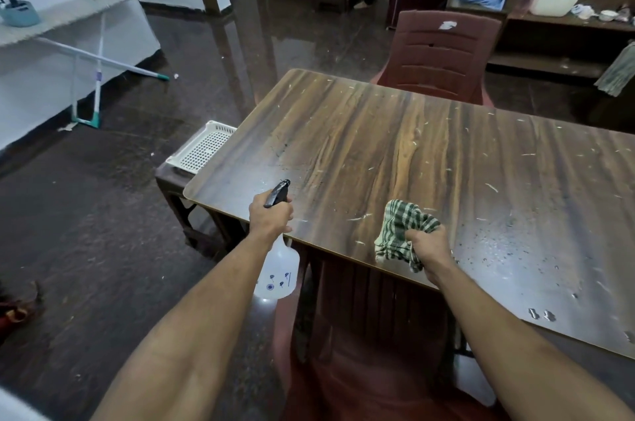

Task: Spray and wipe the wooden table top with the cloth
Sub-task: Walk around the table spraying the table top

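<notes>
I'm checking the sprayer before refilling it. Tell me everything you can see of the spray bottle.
The spray bottle has a translucent white plastic body with small dark blue printed marks and a black trigger head. The left hand grips its neck, fingers curled round below the trigger. It is tilted, the nozzle pointing forward over the near left corner of the table, while the body hangs below and just off the table's edge. The liquid level cannot be told.
</notes>
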